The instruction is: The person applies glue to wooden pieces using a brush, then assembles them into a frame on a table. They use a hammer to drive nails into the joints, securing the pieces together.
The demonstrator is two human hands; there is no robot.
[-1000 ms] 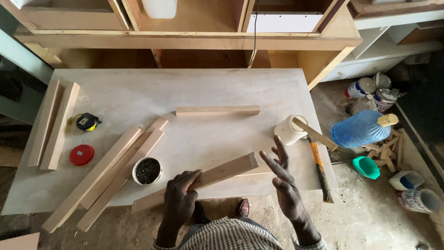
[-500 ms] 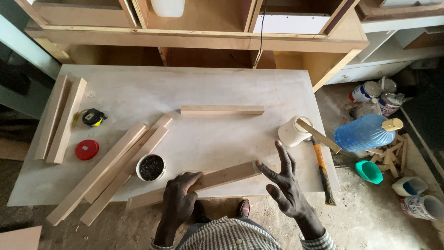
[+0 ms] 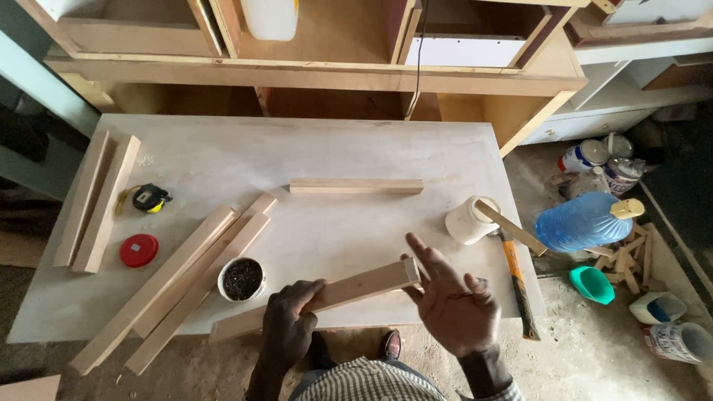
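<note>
My left hand [image 3: 291, 321] grips a long wooden slat [image 3: 356, 288] near its middle, holding it at the front edge of the work table [image 3: 356, 148]. My right hand [image 3: 451, 298] is spread, its fingers touching the slat's right end. A small round tub of dark bits [image 3: 241, 278] stands just left of my left hand. A short slat [image 3: 356, 186] lies alone in the table's middle.
Several long slats [image 3: 186, 278] lie diagonally at the left; two boards [image 3: 96, 200] at the far left, with a tape measure [image 3: 151, 197] and red lid [image 3: 138, 250]. A white pot with a stick [image 3: 471, 220] and a hammer [image 3: 516, 282] lie right. A blue bottle [image 3: 583, 221] and cans sit on the floor.
My right hand has come down and in from raised beside the slat to touch its right end. My left hand stays on the slat.
</note>
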